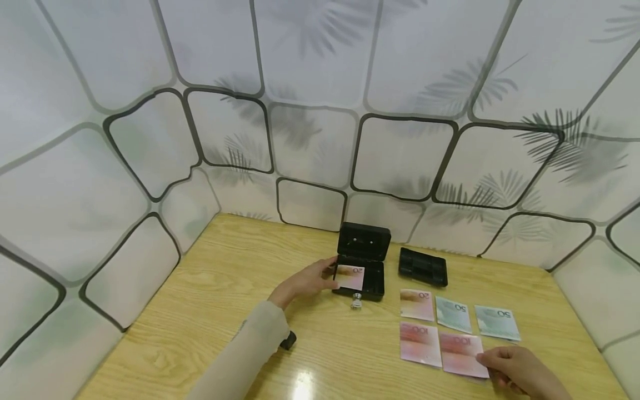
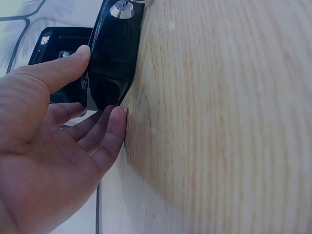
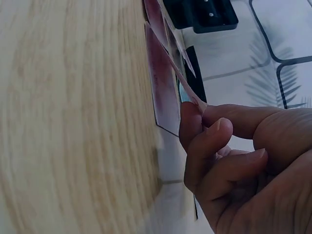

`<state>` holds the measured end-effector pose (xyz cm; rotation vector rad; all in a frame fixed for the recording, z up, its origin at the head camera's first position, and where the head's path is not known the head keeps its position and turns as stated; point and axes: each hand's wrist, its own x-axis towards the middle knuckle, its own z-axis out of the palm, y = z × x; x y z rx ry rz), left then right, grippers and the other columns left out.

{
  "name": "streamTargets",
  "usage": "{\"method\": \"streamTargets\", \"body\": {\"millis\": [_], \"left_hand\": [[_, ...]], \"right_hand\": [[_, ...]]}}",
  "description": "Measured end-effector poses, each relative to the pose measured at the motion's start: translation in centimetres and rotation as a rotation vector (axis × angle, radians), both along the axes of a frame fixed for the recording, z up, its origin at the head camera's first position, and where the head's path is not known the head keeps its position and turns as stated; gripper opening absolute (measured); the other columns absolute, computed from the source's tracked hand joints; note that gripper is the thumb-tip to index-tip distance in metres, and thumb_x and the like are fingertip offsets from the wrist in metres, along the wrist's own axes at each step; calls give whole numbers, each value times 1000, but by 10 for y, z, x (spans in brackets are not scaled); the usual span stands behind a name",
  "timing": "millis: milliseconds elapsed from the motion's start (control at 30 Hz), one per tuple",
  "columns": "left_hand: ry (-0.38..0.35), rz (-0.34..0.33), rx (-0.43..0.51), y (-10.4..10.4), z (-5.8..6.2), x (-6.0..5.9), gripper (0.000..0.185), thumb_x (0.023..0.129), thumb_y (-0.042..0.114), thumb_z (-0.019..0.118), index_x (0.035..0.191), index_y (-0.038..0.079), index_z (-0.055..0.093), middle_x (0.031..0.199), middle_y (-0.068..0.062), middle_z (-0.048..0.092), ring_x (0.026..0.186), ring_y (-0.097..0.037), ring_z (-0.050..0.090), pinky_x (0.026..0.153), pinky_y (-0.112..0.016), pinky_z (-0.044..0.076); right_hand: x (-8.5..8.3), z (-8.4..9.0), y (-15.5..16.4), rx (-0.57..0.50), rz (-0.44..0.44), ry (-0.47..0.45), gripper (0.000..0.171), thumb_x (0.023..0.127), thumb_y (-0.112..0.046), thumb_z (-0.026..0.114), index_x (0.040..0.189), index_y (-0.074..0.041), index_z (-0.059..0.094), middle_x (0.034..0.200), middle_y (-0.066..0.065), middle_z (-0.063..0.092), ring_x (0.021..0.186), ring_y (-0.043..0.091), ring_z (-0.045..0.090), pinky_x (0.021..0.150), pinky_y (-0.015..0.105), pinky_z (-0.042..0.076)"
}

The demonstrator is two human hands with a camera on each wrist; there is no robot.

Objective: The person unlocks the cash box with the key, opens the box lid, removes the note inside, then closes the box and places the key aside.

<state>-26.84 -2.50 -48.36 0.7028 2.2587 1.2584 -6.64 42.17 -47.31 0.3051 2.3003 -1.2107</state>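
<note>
A small black cash box [image 1: 374, 281] stands with its lid [image 1: 364, 242] raised, a pink 20 banknote [image 1: 350, 277] lying inside. At its left side, my left hand [image 1: 314, 278] grips the wall, thumb on the rim and fingers curled against the outside in the left wrist view. My right hand [image 1: 520, 369] pinches the near right corner of a pink 100 banknote [image 1: 462, 353] between thumb and index finger. That corner is lifted off the table in the right wrist view. Another 100 banknote [image 1: 420, 344] lies flat to its left.
Behind these lie a 20 banknote [image 1: 416, 304] and two green 50 banknotes, one on the left [image 1: 453, 314] and one on the right [image 1: 497, 322]. A black compartment tray [image 1: 423, 268] sits right of the box. Keys [image 1: 356, 301] hang at the box's front. Patterned walls enclose the wooden table [image 1: 225, 266].
</note>
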Motion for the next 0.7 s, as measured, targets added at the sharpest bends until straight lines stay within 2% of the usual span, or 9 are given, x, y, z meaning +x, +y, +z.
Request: {"method": "streamTargets", "body": {"millis": [400,567,700], "left_hand": [[-37,13,3,0,-1,-1,76,103,22,67,164,8,25,161,-21,37,146,-36,38,119,-51,32],[-25,9,-5,0,-2,-1,76,103,22,67,164,8,25,163,-20,34,147,-36,37,120,-51,30],[-18,8,-10,0,-3,0,75,103,22,67,164,8,25,163,-20,33,148,-36,36,120,-51,30]], "right_hand": [[3,-7,-6,9,-64,17,32,105,-32,61,88,-6,69,65,-2,58,59,10,49,51,21,39],[4,-9,-11,85,-120,14,32,104,-34,63,90,-6,69,65,-1,58,57,11,49,51,22,39],[2,-6,-13,205,-144,45,35,100,-39,68,90,-6,71,68,-1,57,61,14,50,55,26,39]]}}
